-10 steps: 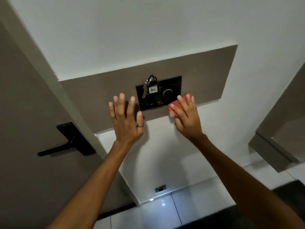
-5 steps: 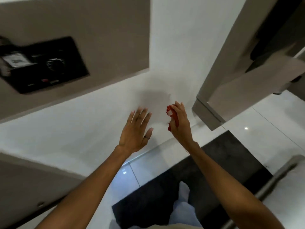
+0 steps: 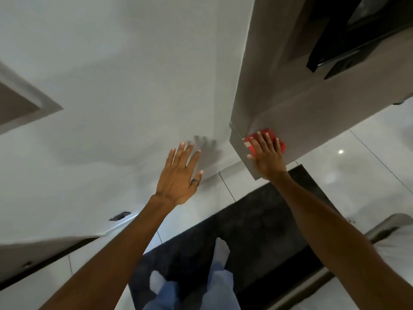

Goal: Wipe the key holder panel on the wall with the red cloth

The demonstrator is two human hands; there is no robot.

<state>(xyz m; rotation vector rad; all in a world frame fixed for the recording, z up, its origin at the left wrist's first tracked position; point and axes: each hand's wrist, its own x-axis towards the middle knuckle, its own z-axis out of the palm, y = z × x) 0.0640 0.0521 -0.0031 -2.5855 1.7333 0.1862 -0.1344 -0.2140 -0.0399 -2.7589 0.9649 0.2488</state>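
My right hand (image 3: 266, 158) lies flat on the red cloth (image 3: 268, 132) and presses it against the lower corner of a taupe panel (image 3: 290, 97) on the right. My left hand (image 3: 178, 177) is held up in front of the white wall (image 3: 125, 86), fingers spread, holding nothing, with a ring on one finger. Only a taupe corner of the key holder panel (image 3: 13, 108) shows at the left edge. The black key holder itself is out of view.
A black fitting (image 3: 348, 41) sits on the taupe panel at the top right. Below me lie a dark mat (image 3: 257, 220) on the glossy white tile floor (image 3: 357, 164), and my legs in blue trousers (image 3: 219, 287). A small socket (image 3: 119, 216) is low on the wall.
The view swung right and down, away from the key holder. My right hand carried the red cloth off that panel and now presses it on the right taupe panel; the left hand left the wall.
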